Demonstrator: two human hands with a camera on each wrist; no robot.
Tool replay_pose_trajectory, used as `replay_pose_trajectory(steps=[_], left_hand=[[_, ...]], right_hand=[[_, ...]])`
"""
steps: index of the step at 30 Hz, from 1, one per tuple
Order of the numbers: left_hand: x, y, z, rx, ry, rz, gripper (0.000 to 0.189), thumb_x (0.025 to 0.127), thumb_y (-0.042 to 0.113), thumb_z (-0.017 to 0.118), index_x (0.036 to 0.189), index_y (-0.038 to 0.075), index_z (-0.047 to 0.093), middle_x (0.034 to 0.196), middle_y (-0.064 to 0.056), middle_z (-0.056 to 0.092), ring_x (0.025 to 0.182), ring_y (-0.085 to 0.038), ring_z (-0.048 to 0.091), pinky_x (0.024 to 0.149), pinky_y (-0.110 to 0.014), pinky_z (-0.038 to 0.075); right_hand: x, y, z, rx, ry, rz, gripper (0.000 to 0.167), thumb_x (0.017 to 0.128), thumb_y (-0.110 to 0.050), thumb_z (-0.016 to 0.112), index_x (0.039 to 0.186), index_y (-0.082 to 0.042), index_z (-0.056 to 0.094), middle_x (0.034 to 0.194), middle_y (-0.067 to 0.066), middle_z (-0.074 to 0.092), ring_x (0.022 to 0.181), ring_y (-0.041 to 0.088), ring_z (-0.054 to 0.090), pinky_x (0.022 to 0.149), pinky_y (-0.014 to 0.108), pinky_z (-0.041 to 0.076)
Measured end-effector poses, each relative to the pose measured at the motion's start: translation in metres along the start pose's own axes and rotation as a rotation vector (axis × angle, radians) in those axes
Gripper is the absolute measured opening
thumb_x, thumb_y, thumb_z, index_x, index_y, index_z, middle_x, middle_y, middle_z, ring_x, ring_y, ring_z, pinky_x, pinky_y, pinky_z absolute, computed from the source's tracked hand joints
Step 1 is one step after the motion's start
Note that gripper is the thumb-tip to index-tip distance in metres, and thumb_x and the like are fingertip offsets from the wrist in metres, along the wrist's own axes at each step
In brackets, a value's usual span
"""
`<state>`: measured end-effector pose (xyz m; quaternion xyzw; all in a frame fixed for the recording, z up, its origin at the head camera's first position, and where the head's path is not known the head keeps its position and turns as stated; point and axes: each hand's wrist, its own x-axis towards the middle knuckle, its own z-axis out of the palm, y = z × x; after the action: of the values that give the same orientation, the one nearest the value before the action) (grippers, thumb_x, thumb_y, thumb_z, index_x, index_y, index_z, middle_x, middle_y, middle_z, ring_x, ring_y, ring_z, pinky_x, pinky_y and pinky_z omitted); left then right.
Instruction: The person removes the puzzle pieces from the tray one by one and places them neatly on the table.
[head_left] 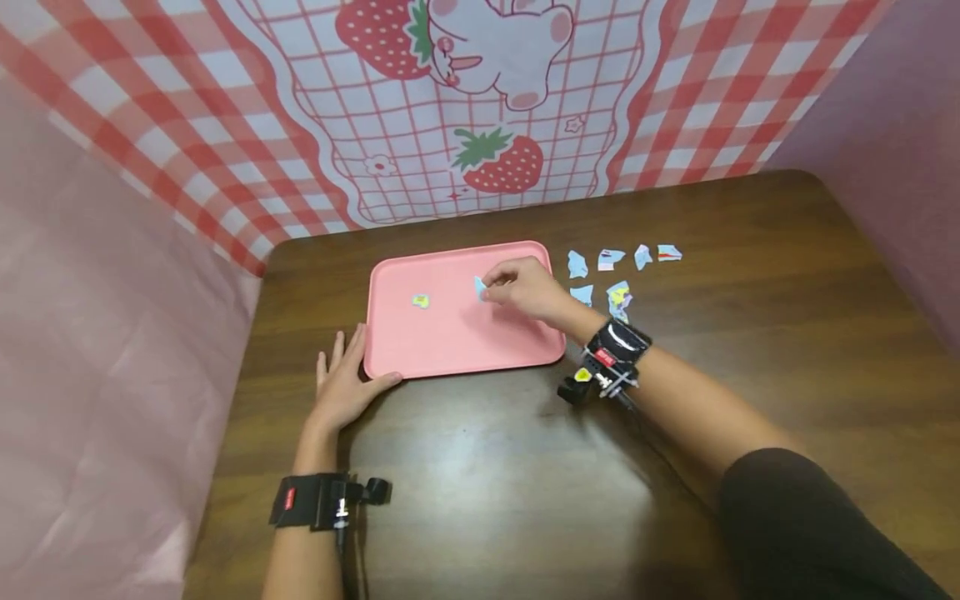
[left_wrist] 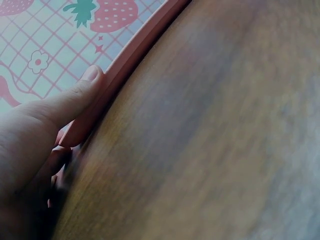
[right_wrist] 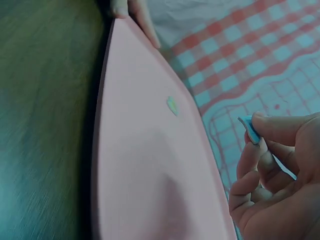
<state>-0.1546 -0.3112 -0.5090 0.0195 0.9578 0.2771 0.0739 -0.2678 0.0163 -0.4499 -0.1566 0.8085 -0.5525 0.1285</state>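
Note:
A pink tray lies on the brown table. My right hand is over its right half, thumb and fingers pinching a small light blue puzzle piece. In the right wrist view that puzzle piece shows a pale edge between thumb and fingertip, held above the tray surface. A yellow and light blue piece lies flat in the tray's left half. At the front left corner, my left hand touches the tray, thumb along the front rim and fingers spread by the left side.
Right of the tray, several irregular printed pieces lie on the table, among them a red-striped one and a yellow and purple one. A strawberry-patterned cloth hangs behind the table. Pink sheeting hangs at the left.

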Motion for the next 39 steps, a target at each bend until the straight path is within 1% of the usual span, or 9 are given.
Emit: replay_pose_trajectory(steps=[3,6,9,14,19,22,27,32,39], left_hand=[[-0.001,0.000,0.000,-0.005,-0.002,0.002,0.111,0.085,0.063,0.070,0.164,0.013,0.009,0.168,-0.009,0.011,0.154,-0.033,-0.007,0.116,-0.059,-0.014],[-0.001,0.001,0.000,-0.006,-0.005,0.002,0.111,0.086,0.063,0.069,0.164,0.014,0.008,0.169,-0.008,0.010,0.154,-0.034,-0.008,0.116,-0.060,-0.014],[-0.001,0.001,0.001,-0.001,-0.011,0.000,0.111,0.086,0.064,0.069,0.164,0.014,0.007,0.169,-0.008,0.009,0.154,-0.033,-0.008,0.116,-0.061,-0.014],[-0.003,0.000,0.001,-0.012,-0.016,0.000,0.111,0.087,0.063,0.068,0.164,0.014,0.005,0.169,-0.007,0.007,0.154,-0.032,-0.010,0.115,-0.061,-0.015],[-0.003,-0.001,0.001,-0.013,-0.020,-0.001,0.110,0.087,0.064,0.067,0.164,0.016,0.004,0.169,-0.006,0.007,0.154,-0.032,-0.010,0.115,-0.061,-0.015],[-0.003,-0.001,0.001,-0.015,-0.023,-0.001,0.110,0.087,0.063,0.067,0.164,0.016,0.004,0.169,-0.007,0.007,0.154,-0.032,-0.010,0.115,-0.061,-0.016],[-0.003,-0.001,0.002,-0.013,-0.024,0.005,0.110,0.087,0.063,0.068,0.164,0.015,0.004,0.169,-0.008,0.007,0.154,-0.033,-0.010,0.116,-0.060,-0.015],[-0.003,-0.001,0.002,-0.009,-0.021,0.001,0.111,0.087,0.063,0.068,0.164,0.015,0.004,0.169,-0.008,0.008,0.154,-0.033,-0.010,0.116,-0.060,-0.015],[-0.002,0.000,0.001,-0.017,-0.021,0.005,0.110,0.088,0.061,0.069,0.164,0.015,0.004,0.169,-0.007,0.007,0.154,-0.033,-0.010,0.115,-0.060,-0.015]], right_hand=[[-0.017,0.005,-0.020,0.030,0.015,0.007,0.018,0.087,-0.011,0.078,0.100,0.001,0.075,0.089,0.008,0.067,0.082,0.016,0.061,0.072,0.028,0.053],[-0.032,0.016,-0.042,0.041,0.066,0.012,0.021,0.086,-0.010,0.079,0.101,0.004,0.074,0.087,0.007,0.068,0.079,0.013,0.061,0.071,0.026,0.053],[-0.047,0.030,-0.066,0.012,0.127,0.011,0.022,0.085,-0.009,0.080,0.101,0.005,0.074,0.084,0.005,0.068,0.076,0.009,0.060,0.067,0.021,0.051],[-0.072,0.054,-0.109,-0.103,0.201,0.030,0.023,0.086,-0.009,0.080,0.102,0.007,0.074,0.084,0.005,0.070,0.072,0.003,0.058,0.062,0.018,0.047],[-0.089,0.080,-0.150,-0.169,0.262,0.111,0.026,0.090,-0.010,0.076,0.105,0.010,0.072,0.081,0.002,0.070,0.068,0.004,0.060,0.061,0.021,0.048],[-0.096,0.092,-0.168,-0.256,0.273,0.163,0.026,0.092,-0.013,0.074,0.106,0.009,0.072,0.077,0.003,0.069,0.066,0.007,0.059,0.060,0.023,0.045],[-0.100,0.104,-0.179,-0.382,0.223,0.191,0.027,0.091,-0.014,0.074,0.103,0.009,0.071,0.076,0.009,0.072,0.064,0.004,0.058,0.059,0.023,0.043],[-0.097,0.108,-0.175,-0.465,0.252,0.184,0.022,0.087,-0.016,0.076,0.097,0.004,0.074,0.081,0.009,0.075,0.067,0.002,0.060,0.065,0.026,0.043],[-0.093,0.106,-0.167,-0.571,0.325,0.184,0.017,0.084,-0.015,0.076,0.092,0.000,0.076,0.078,0.009,0.072,0.077,0.028,0.064,0.070,0.040,0.044]])
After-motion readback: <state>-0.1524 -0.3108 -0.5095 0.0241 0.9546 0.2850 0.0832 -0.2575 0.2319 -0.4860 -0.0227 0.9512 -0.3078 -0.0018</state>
